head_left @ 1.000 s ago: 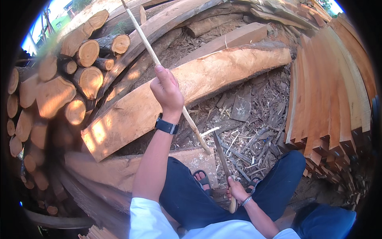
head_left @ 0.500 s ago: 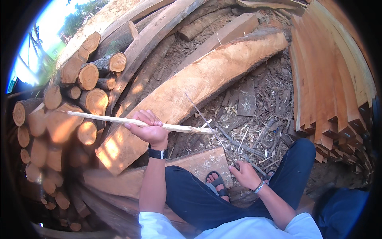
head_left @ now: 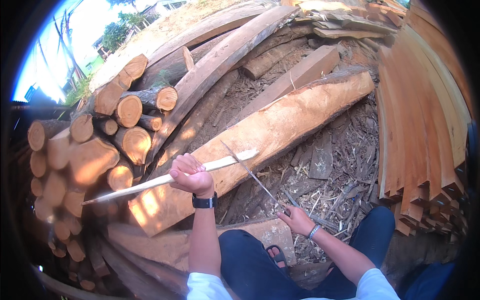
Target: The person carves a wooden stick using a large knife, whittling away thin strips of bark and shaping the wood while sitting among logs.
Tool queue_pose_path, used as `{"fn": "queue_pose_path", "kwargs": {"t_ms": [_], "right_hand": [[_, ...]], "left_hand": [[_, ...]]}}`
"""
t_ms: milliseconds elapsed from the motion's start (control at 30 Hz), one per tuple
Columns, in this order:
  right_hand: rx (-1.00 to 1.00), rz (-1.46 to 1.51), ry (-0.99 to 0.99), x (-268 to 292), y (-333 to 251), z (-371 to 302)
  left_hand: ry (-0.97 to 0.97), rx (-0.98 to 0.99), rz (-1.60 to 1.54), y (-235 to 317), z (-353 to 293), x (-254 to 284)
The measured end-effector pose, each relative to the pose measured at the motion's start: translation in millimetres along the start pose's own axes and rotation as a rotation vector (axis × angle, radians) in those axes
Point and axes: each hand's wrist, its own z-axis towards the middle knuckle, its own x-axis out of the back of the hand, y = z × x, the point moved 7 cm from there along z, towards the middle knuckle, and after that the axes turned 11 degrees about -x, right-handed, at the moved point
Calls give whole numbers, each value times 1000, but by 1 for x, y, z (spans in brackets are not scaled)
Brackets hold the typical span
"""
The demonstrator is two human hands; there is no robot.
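Observation:
My left hand [head_left: 192,176] is closed around the middle of a long, pale peeled stick [head_left: 135,188]. The stick slants, its darker pointed end low at the left and its other end higher at the right. In my right hand [head_left: 298,220] is the dark handle of a long, thin-bladed knife [head_left: 255,177]. Its blade points up and to the left and crosses the stick near the right end. Whether blade and stick touch, I cannot tell. Behind them lies a large, rough-hewn timber slab [head_left: 280,117] with bark along its lower edge.
Cut logs [head_left: 129,111] are stacked at the left. Sawn boards [head_left: 415,125] stand in a tall pile at the right. A shorter plank [head_left: 270,234] lies in front of my feet. Wood shavings and bark [head_left: 310,190] cover the ground. Long beams [head_left: 225,50] lie farther back.
The stick has tilted: its right end rose and its left end dropped. My right hand has moved up and forward, bringing the blade across the stick. The whole view has shifted slightly.

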Motion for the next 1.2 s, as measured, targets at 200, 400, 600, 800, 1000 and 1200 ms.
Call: {"fn": "queue_pose_path", "kwargs": {"t_ms": [200, 400, 600, 800, 1000, 1200], "right_hand": [[102, 25, 63, 8, -12, 4], [106, 102, 158, -1, -21, 13], [-167, 345, -158, -23, 8, 19], [125, 470, -162, 10, -50, -1], [31, 146, 181, -2, -5, 23], [-294, 761, -198, -5, 12, 27]], "left_hand": [[-24, 5, 5, -2, -4, -15], [-7, -11, 14, 0, -7, -24], [-12, -3, 33, 1, -15, -12], [-41, -6, 20, 4, -16, -26], [-51, -16, 23, 2, -23, -33], [3, -17, 115, 4, -13, -25]]}}
